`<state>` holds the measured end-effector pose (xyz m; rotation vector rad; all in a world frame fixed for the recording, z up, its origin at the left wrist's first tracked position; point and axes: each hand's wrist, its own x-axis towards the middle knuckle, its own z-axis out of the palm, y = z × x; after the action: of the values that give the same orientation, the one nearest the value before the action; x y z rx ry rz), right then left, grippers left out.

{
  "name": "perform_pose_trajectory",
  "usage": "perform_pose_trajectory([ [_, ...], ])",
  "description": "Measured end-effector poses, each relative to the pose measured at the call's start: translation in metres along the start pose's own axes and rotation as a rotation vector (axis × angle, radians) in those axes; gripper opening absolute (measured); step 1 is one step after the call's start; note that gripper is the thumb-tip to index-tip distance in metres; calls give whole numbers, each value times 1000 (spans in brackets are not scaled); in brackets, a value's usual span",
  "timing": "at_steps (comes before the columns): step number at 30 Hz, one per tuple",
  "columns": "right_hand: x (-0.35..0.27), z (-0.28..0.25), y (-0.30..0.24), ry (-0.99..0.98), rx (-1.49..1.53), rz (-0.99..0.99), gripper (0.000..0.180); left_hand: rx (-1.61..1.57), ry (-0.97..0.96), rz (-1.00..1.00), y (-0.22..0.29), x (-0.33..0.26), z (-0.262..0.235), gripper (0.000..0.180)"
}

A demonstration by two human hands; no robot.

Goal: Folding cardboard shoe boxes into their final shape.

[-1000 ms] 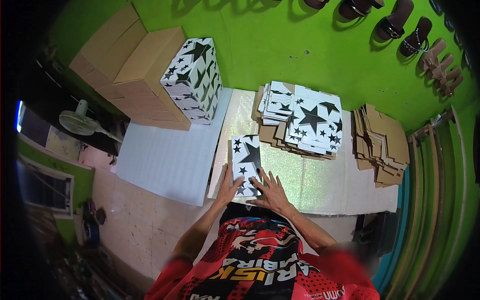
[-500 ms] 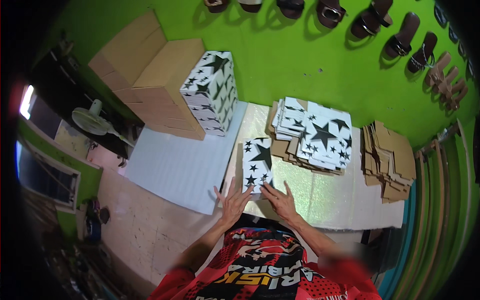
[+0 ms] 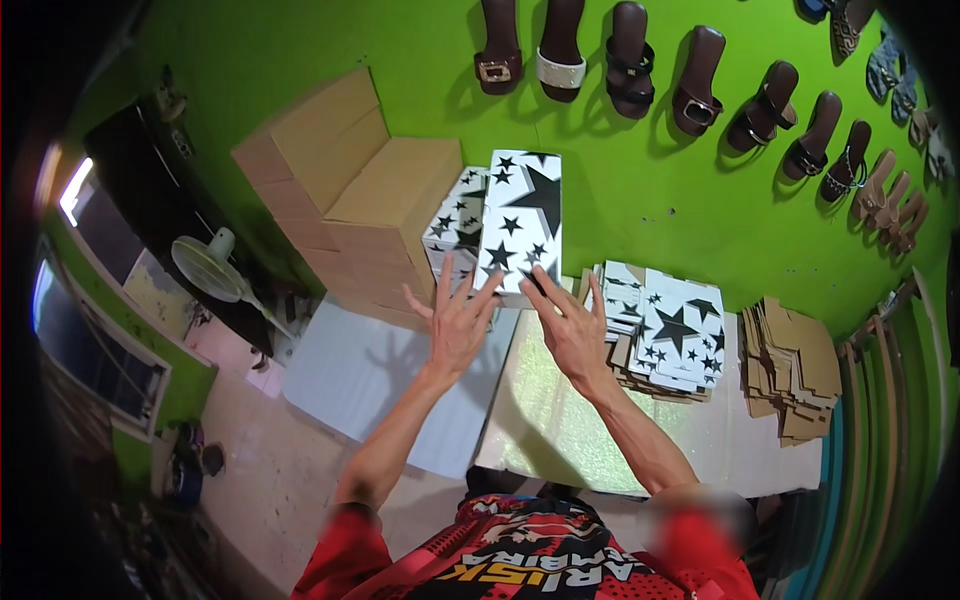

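Note:
A white box with black stars [image 3: 522,218] lies on top of a stack of the same star boxes [image 3: 450,232], beside brown cartons. My left hand [image 3: 455,322] and my right hand [image 3: 572,328] are stretched out to the box's near end. All fingers are spread, and the fingertips touch or nearly touch its lower edge. Neither hand wraps around the box. Both forearms rise from the lower edge over the shiny tabletop [image 3: 560,425].
Flat star-printed box blanks [image 3: 672,330] are piled on the table right of my hands, with brown cardboard pieces [image 3: 792,372] further right. Large brown cartons [image 3: 340,190] stand at left, with a white sheet [image 3: 365,375] in front. A fan [image 3: 207,266] stands far left. Sandals [image 3: 630,60] hang on the green wall.
The star box has gone from the tabletop in front of me up onto the stack of star boxes. Both hands rose and reached forward with it, and now show spread fingers.

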<state>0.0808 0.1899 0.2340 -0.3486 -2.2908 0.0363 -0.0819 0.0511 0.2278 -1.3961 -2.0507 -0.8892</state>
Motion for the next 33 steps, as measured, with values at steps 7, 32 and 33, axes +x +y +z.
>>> perform_pose_trajectory([
  [7, 106, 62, -24, -19, 51, 78, 64, 12, -131, 17, -101, 86, -26, 49],
  [32, 149, 120, -51, -10, 27, 233, 51, -1, -241, 114, -194, 124, -12, 69],
  [33, 149, 120, -51, -16, 21, 238, 51, 0, -238, 111, -194, 124, -13, 69],
])
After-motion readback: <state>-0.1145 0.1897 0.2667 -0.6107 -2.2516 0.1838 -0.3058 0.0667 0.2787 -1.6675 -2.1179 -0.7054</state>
